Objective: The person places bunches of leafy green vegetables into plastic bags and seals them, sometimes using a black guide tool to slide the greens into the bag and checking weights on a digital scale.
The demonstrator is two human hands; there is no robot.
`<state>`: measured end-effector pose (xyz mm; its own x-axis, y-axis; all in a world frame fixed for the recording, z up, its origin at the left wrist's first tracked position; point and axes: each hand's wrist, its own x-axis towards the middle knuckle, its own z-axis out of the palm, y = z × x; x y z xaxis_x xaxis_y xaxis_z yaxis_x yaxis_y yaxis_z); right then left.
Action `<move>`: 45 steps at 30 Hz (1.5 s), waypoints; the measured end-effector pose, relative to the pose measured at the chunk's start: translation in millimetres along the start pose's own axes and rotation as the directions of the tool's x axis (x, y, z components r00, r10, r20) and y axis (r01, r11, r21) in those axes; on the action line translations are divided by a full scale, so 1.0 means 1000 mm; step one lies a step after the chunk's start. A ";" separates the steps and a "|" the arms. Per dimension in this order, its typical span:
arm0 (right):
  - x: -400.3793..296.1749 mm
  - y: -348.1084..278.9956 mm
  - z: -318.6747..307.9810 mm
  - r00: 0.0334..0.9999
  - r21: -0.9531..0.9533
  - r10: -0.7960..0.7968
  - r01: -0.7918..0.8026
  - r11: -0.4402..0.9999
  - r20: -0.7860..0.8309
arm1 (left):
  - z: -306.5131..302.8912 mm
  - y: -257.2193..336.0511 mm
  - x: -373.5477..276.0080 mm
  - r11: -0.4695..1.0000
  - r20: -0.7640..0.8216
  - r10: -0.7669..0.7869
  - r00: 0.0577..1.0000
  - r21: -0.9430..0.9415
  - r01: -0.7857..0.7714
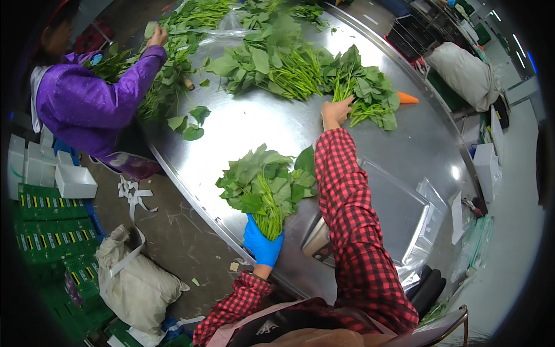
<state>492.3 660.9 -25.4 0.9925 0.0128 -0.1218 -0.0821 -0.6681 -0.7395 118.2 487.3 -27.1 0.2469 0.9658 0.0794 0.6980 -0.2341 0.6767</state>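
Observation:
My left hand [263, 243], in a blue glove, holds a bunch of leafy greens [269, 191] by its stems, leaves pointing away from me. My bare right hand [337, 113] is stretched out across the metal table [243, 119]. Its fingers are on the stem ends of a second bunch of greens [345, 82], at the right end of a row. More leaves and stems [373, 99] lie just right of that hand. A larger heap of greens [282, 65] stretches to its left and toward the far side.
A co-worker in a purple sleeve [99, 104] handles greens at the left. An orange tapered object [407, 98] lies right of the heap. A device resembling a scale [318, 243] is partly under my right arm, near a clear plastic sheet [429, 199]. Green crates [52, 238] and a sack [134, 282] stand lower left.

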 end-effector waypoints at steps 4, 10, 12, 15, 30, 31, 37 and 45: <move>0.026 0.000 -0.067 0.973 0.187 -0.224 0.231 0.955 -0.059 | 0.002 -0.011 -0.001 0.999 0.113 -0.015 0.993 -0.039 0.020; -0.079 0.021 -0.270 0.869 0.536 -0.493 0.435 0.723 -0.040 | 0.002 -0.043 0.008 0.950 0.231 -0.050 0.972 -0.289 0.117; -0.122 0.061 -0.314 0.860 0.424 -0.504 0.486 0.764 -0.076 | -0.003 -0.047 0.006 0.903 0.277 -0.074 0.958 -0.388 0.182; -0.160 0.147 -0.346 0.829 0.116 -0.536 0.555 0.824 -0.161 | -0.016 -0.015 0.002 0.717 0.389 -0.045 0.920 -0.629 0.301; -0.226 0.206 -0.371 0.763 -0.118 -0.645 0.638 0.761 -0.042 | -0.007 0.175 -0.078 0.484 0.338 0.344 0.876 -0.863 0.144; -0.235 0.196 -0.374 0.842 0.172 -0.529 0.508 0.844 0.109 | -0.008 0.176 -0.082 0.461 0.334 0.376 0.864 -0.877 0.138; -0.245 0.165 -0.361 0.739 0.759 -0.518 0.013 0.650 0.431 | -0.033 0.160 -0.109 0.494 0.181 0.522 0.833 -0.861 -0.122; -0.266 0.167 -0.355 0.728 0.842 -0.499 -0.198 0.502 0.469 | -0.049 0.143 -0.096 0.433 0.407 0.325 0.854 -0.867 0.248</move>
<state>246.9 281.7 118.4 0.7213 0.6919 -0.0300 -0.3147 0.2888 -0.9042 161.4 366.2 97.5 0.7109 0.7032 -0.0100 -0.2193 0.2351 0.9469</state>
